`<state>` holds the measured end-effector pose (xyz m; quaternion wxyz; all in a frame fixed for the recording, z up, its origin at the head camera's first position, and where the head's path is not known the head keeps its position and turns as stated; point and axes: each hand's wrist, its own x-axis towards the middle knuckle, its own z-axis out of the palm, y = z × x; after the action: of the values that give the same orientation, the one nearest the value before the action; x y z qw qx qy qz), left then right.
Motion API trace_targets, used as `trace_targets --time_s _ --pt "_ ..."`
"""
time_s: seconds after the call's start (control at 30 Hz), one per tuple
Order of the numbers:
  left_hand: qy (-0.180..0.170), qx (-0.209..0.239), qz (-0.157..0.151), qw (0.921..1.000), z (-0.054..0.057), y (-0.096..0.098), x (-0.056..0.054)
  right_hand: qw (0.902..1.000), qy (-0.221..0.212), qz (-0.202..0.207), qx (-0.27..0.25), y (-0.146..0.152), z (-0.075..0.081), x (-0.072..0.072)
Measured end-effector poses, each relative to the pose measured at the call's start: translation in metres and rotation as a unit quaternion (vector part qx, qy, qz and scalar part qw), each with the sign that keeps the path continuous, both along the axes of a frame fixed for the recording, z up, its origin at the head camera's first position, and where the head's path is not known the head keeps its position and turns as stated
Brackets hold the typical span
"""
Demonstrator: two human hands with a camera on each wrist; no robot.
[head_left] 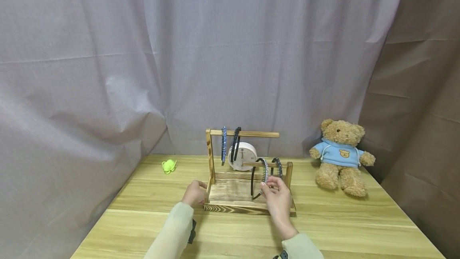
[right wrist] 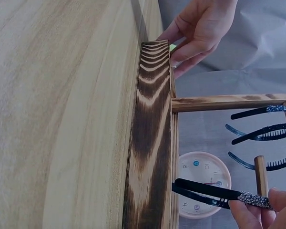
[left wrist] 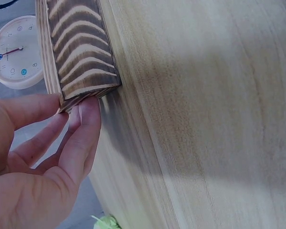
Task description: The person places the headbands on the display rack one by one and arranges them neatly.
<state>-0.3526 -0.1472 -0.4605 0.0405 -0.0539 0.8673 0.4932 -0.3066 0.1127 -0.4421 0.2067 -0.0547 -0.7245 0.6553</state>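
My left hand (head_left: 195, 193) grips the front left corner of a wooden headband rack (left wrist: 83, 47), thumb and fingertips at its edge. My right hand (head_left: 279, 201) pinches a black headband with silver glitter (head_left: 266, 171) by its glittery side. That headband's arch stands over the rack's short lower bar (right wrist: 260, 174), near the bar's free end. Behind it on the same bar hangs a dark glittery headband (head_left: 278, 167). From the long upper bar (head_left: 260, 134) hang a blue glitter headband (head_left: 224, 145) and a black one (head_left: 234, 147), side by side toward the left post.
A round white clock (head_left: 244, 159) stands behind the rack. At the right sits a teddy bear (head_left: 341, 157) in a blue hoodie. A small lime-green object (head_left: 168, 166) lies at the left of the wooden table (head_left: 345, 227). Grey curtain (head_left: 230, 59) closes off the back.
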Motion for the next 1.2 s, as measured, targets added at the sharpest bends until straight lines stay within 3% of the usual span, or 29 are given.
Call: trace_targets --time_s 0.4,0.77,0.93,1.2 --pt "0.003 -0.001 -0.001 1.0000 -0.0021 -0.0003 -0.0010 0.9997 0.004 -0.008 0.023 0.0015 -0.0025 -0.0022" --pt "0.004 0.008 0.004 0.9999 0.0047 0.0005 0.0039 0.9988 -0.002 -0.021 0.045 0.0025 -0.0036 -0.0040" --pt "0.002 0.008 0.009 0.9999 0.0010 0.0005 0.0003 0.9982 -0.004 -0.024 0.055 0.0020 -0.0036 -0.0035" --pt "0.000 -0.001 0.010 1.0000 0.0021 0.0014 0.0015 0.9978 0.001 -0.014 0.065 0.0010 -0.0048 -0.0011"
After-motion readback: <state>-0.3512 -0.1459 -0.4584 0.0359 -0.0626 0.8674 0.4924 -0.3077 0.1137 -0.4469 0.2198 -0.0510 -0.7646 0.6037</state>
